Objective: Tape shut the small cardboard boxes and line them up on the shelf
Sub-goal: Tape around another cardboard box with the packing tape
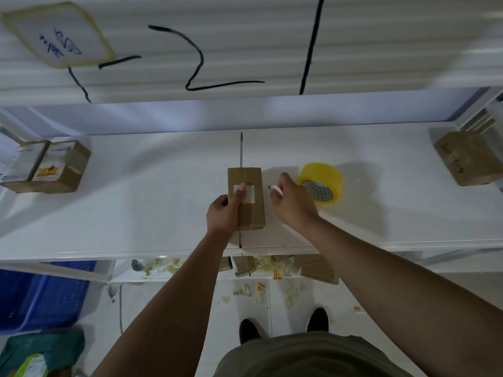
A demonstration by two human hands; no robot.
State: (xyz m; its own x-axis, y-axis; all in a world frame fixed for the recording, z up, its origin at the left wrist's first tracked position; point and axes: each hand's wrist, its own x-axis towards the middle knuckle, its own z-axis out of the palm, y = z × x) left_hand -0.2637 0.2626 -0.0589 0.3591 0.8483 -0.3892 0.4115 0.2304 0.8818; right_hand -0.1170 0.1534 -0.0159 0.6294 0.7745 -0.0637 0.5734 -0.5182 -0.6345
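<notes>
Head view: the left hand (224, 213) is gripping the small cardboard box (253, 213) lying mid-shelf (136, 202), one finger pressing its label (251, 196); the right hand (292, 204) is curling round a small white object (275, 189), just beside the yellow tape roll (321, 180); two boxes (46, 167) are sitting at the left end.

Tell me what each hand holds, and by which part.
The left hand grips the small cardboard box by its left side, thumb on the white label. The right hand pinches a small pale object; which part cannot be told.

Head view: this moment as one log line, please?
left hand holds small brown cardboard box | right hand grips small white object | yellow tape roll on white shelf
</notes>
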